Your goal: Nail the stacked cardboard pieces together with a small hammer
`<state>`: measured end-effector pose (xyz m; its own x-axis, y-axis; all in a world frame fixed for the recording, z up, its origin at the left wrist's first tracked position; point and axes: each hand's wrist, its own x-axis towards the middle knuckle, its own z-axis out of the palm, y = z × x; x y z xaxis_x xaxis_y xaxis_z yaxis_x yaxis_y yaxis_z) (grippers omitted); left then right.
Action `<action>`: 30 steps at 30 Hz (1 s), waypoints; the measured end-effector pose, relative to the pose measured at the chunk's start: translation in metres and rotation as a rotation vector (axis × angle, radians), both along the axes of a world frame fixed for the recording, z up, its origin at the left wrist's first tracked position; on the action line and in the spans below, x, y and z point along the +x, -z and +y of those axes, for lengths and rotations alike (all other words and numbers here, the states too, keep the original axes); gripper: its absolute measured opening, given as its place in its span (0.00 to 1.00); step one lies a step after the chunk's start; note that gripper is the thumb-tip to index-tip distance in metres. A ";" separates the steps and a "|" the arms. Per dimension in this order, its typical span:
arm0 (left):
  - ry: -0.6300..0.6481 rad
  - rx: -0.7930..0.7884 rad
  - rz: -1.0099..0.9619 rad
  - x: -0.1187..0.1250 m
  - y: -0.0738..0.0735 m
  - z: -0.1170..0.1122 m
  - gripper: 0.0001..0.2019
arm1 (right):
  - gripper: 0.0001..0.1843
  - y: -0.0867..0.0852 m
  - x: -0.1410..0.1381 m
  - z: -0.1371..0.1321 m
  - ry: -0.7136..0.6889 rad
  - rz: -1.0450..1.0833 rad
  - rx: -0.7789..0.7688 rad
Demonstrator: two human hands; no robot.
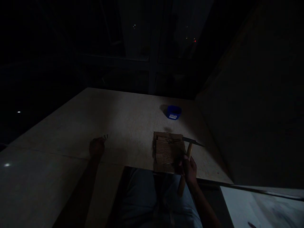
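The scene is very dark. My right hand (189, 168) is closed round the wooden handle of a hammer (187, 152); its metal head points right, above a stack of small woven or perforated boards (167, 152) lying on the pale table (118, 120). My left hand (96, 147) rests on the table to the left with its fingers pinched together. A few small nails (105, 136) stick out at its fingertips.
A blue plastic box (174, 112) stands farther back on the table. A tall panel (256, 110) rises along the right side. A white sheet (266, 205) lies at the lower right. My lap shows below the table's front edge. Dark windows lie beyond.
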<state>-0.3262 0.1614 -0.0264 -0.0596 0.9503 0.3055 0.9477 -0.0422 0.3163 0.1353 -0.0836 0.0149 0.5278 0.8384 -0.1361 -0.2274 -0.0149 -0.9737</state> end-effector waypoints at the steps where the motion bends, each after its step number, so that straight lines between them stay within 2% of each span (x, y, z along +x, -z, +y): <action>1: -0.016 0.023 -0.031 0.005 -0.003 -0.002 0.17 | 0.22 -0.005 -0.001 0.002 0.021 -0.012 -0.006; 3: -0.052 0.070 -0.126 0.021 -0.011 -0.007 0.18 | 0.21 -0.016 -0.001 0.009 0.070 -0.039 -0.012; 5: -0.034 0.130 -0.259 0.048 -0.024 -0.016 0.18 | 0.22 -0.024 0.002 0.021 0.093 -0.107 0.003; 8: 0.103 0.172 -0.453 0.104 -0.045 -0.032 0.19 | 0.19 -0.028 0.015 0.043 0.051 -0.305 0.046; 11: 0.278 0.095 -0.600 0.166 -0.060 -0.051 0.19 | 0.16 -0.024 0.033 0.064 -0.044 -0.469 -0.022; 14: 0.449 -0.046 -0.679 0.220 -0.064 -0.070 0.18 | 0.17 -0.016 0.047 0.079 -0.159 -0.561 -0.060; 17: 0.546 -0.174 -0.697 0.260 -0.060 -0.083 0.15 | 0.17 -0.012 0.052 0.087 -0.249 -0.594 -0.076; 20: 0.578 -0.263 -0.705 0.287 -0.052 -0.088 0.12 | 0.16 -0.013 0.050 0.090 -0.277 -0.620 -0.123; 23: 0.627 -0.314 -0.719 0.304 -0.045 -0.089 0.08 | 0.16 -0.013 0.048 0.091 -0.269 -0.624 -0.149; 26: 0.660 -0.347 -0.697 0.312 -0.041 -0.087 0.04 | 0.15 -0.011 0.048 0.092 -0.261 -0.605 -0.152; 30: 0.657 -0.362 -0.612 0.315 -0.038 -0.084 0.07 | 0.15 -0.007 0.051 0.091 -0.246 -0.590 -0.152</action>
<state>-0.0109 0.0779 0.0113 0.4654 0.8814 0.0804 0.4367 -0.3077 0.8453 0.1859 0.0076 0.0223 0.3453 0.9384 -0.0094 0.3714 -0.1459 -0.9169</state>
